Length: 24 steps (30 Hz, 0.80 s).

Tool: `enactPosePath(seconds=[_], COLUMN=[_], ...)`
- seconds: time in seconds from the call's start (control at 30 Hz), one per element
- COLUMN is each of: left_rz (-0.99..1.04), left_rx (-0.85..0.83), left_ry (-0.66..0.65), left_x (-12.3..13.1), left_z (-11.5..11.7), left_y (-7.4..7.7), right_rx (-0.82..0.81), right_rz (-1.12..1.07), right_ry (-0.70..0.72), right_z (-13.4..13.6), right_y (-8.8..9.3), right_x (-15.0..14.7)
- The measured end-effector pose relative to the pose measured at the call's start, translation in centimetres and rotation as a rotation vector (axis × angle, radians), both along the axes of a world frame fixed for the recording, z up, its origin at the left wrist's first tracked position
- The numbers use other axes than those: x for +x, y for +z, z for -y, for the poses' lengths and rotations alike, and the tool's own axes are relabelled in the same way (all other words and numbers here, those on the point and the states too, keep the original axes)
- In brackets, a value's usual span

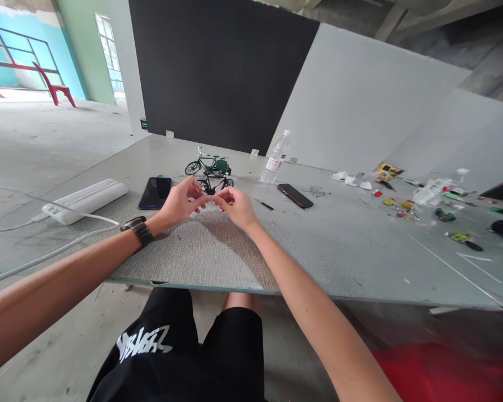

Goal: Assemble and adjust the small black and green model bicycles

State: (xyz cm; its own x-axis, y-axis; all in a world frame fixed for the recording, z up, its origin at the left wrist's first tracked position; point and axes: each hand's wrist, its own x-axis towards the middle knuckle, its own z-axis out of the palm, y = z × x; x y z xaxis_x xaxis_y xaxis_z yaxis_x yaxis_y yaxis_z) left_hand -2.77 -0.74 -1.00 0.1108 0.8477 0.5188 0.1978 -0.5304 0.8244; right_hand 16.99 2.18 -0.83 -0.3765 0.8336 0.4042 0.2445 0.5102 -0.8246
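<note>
My left hand (185,199) and my right hand (237,206) meet fingertip to fingertip just above the table, each closed in a pinch. Whatever lies between the fingers is too small to make out. Right behind the fingertips stands a black model bicycle (220,183), partly covered by my hands. A green model bicycle (212,164) with a green box over its rear wheel stands farther back. To the right of my right hand lies a small black screwdriver (266,206).
A dark phone (155,192) and a white power strip (88,200) with cables lie left. Rightward are another phone (295,196), a water bottle (276,159) and scattered small coloured parts (406,205). A black and grey partition (222,72) closes the table's back.
</note>
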Motion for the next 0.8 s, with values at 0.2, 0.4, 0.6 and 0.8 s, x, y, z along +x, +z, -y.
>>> enactPosePath(seconds=[0.2, 0.4, 0.6, 0.8], left_rz=[-0.006, 0.005, 0.022, 0.017], left_rx=[0.015, -0.015, -0.026, -0.039], left_ry=[0.063, 0.032, 0.011, 0.022], left_x=[-0.1, -0.1, -0.1, 0.0], left_z=[0.0, 0.0, 0.0, 0.1], left_y=[0.1, 0.0, 0.0, 0.3], right_rx=[0.08, 0.14, 0.215, 0.25], right_rz=[0.07, 0.097, 0.143, 0.245], right_ry=[-0.051, -0.098, -0.098, -0.074], right_z=[0.7, 0.8, 1.0, 1.3], right_y=[0.4, 0.2, 0.3, 0.7], right_x=[-0.3, -0.8, -0.8, -0.7])
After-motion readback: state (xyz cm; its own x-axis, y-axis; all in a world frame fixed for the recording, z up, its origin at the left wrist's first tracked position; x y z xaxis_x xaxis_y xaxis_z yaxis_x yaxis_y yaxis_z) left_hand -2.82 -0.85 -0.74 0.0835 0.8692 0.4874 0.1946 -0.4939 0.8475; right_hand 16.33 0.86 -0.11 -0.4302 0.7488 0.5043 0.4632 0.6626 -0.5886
